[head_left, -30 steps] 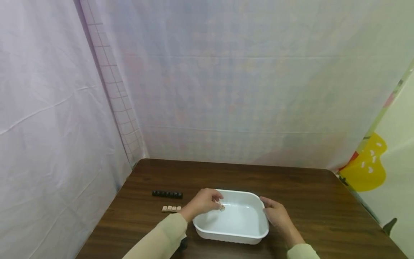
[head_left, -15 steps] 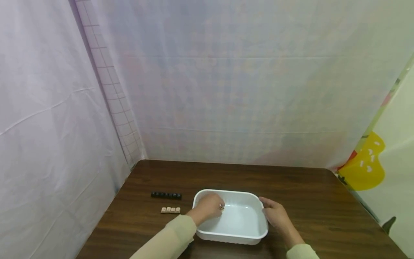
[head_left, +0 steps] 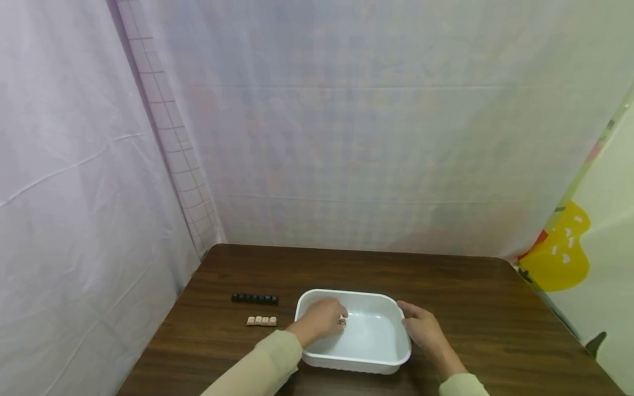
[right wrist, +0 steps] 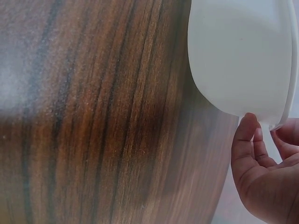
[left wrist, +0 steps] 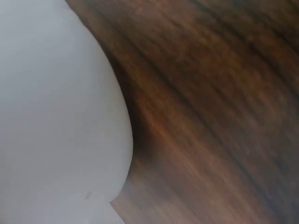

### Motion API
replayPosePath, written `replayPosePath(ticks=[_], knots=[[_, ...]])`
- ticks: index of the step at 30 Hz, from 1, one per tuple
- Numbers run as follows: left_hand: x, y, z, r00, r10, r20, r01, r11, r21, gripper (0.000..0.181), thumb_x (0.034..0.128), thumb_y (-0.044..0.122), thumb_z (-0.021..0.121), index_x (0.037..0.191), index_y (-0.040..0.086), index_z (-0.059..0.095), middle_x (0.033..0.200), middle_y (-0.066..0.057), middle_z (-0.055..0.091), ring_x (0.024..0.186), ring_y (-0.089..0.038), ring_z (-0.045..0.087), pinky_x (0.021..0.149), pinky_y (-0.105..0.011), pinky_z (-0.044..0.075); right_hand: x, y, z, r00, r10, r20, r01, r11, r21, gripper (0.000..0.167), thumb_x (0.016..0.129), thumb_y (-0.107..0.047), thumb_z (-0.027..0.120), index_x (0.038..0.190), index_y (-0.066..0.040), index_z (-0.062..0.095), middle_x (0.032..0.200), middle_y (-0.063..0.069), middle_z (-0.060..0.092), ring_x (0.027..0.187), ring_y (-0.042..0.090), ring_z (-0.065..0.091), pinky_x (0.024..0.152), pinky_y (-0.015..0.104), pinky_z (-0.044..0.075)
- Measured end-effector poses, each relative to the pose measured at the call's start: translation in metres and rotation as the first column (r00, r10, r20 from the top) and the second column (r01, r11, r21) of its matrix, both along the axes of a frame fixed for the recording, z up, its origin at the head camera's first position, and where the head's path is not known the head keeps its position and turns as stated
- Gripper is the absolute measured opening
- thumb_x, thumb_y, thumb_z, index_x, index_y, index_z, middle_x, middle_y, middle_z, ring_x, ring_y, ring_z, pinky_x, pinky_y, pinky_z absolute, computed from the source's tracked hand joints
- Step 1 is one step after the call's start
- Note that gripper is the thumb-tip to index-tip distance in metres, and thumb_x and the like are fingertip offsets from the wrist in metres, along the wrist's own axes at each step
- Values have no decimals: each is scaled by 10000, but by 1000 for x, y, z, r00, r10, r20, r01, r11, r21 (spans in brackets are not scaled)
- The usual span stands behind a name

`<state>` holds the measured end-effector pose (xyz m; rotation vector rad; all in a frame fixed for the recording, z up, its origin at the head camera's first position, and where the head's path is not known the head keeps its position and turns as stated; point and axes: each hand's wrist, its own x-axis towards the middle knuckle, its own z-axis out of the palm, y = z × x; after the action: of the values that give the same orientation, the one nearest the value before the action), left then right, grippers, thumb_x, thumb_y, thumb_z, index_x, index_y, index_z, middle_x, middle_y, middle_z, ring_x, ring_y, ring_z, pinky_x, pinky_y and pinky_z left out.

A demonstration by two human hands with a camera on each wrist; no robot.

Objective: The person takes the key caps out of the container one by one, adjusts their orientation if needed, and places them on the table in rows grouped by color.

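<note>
A white rectangular tray (head_left: 359, 346) stands on the brown table. My left hand (head_left: 322, 319) reaches over its left rim and is inside it, low down, with curled fingers pinching a small pale keycap (head_left: 342, 320) with dark marks; the fingers partly hide it. At the tray's right side, my right hand (head_left: 423, 328) holds the rim. In the right wrist view, fingertips (right wrist: 250, 119) of that hand touch the tray's outer wall. Only the tray's side (left wrist: 60, 116) and the table appear in the left wrist view, without the hand.
Left of the tray lie a row of black keycaps (head_left: 255, 298) and, nearer, a shorter row of cream keycaps (head_left: 261, 321). A dark thing is mostly hidden under the left sleeve (head_left: 267, 357). Pale curtains (head_left: 346, 137) hang behind the table (head_left: 460, 286).
My left hand has gone from over the tray's left part down into it, then slightly right, keeping the small keycap. The right hand stays at the rim.
</note>
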<state>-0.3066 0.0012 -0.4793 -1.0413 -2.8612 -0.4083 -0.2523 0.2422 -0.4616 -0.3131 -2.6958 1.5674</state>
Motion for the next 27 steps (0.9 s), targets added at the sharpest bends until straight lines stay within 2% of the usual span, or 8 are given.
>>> replayPosePath(ticks=[4, 7, 11, 14, 17, 20, 23, 27], knots=[[2, 2, -1, 999, -13, -44, 10, 998, -70, 86, 775, 156, 784, 850, 182, 750, 723, 101, 553, 681, -49, 498, 615, -185, 395, 0, 0, -1, 1000, 1, -20, -1, 1000, 0, 488, 882, 11, 518, 1367, 62, 532, 1346, 353, 498, 1042, 353, 606, 785, 370, 521], [2, 3, -2, 997, -16, -73, 11, 997, -72, 138, 763, 163, 780, 897, 189, 764, 748, 90, 560, 695, -53, 508, 615, -186, 399, 0, 0, -3, 999, -4, -34, 3, 999, -37, 490, 874, 26, 512, 1361, 84, 525, 1291, 352, 544, 988, 327, 632, 749, 341, 524], [2, 3, -3, 994, -33, -104, 25, 996, -82, 95, 742, 187, 788, 775, 192, 699, 686, 86, 506, 640, -60, 455, 563, -199, 366, 0, 0, -5, 999, -13, -47, 9, 997, -72, 493, 863, 41, 507, 1352, 109, 518, 1220, 342, 593, 948, 310, 651, 727, 312, 523], [3, 3, -2, 993, -50, -103, 40, 994, -100, 116, 755, 180, 775, 708, 196, 670, 649, 97, 513, 608, -58, 446, 538, -194, 351, 0, 0, -5, 998, -15, -55, 11, 998, -58, 489, 862, 36, 515, 1345, 108, 527, 1216, 337, 599, 955, 311, 646, 720, 293, 510], [4, 2, -1, 994, -50, -92, 42, 995, -91, 48, 770, 165, 763, 777, 204, 736, 701, 118, 612, 651, -49, 526, 582, -176, 395, 0, 0, -5, 998, -12, -65, 9, 999, -48, 484, 862, 30, 526, 1340, 104, 534, 1220, 337, 597, 961, 315, 642, 719, 288, 503], [4, 1, -2, 996, -42, -75, 37, 997, -65, 109, 773, 148, 753, 876, 182, 768, 800, 107, 682, 744, -58, 594, 672, -170, 440, -1, 0, -5, 998, -8, -68, 5, 999, -46, 485, 862, 32, 531, 1341, 105, 532, 1231, 344, 587, 961, 320, 641, 718, 291, 506], [2, 0, -1, 998, -43, -52, 41, 999, -28, 172, 774, 122, 730, 938, 152, 772, 865, 88, 709, 803, -66, 617, 734, -179, 458, -1, 0, -6, 998, -12, -62, 9, 999, -49, 489, 859, 34, 534, 1344, 98, 533, 1255, 345, 573, 970, 319, 637, 715, 288, 507], [2, -3, 4, 998, -55, -21, 56, 998, 14, 211, 773, 114, 705, 972, 133, 775, 870, 80, 710, 789, -50, 595, 736, -179, 455, -2, 0, -6, 998, -12, -61, 10, 999, -43, 492, 857, 38, 531, 1344, 101, 531, 1263, 347, 566, 983, 325, 633, 719, 286, 505]])
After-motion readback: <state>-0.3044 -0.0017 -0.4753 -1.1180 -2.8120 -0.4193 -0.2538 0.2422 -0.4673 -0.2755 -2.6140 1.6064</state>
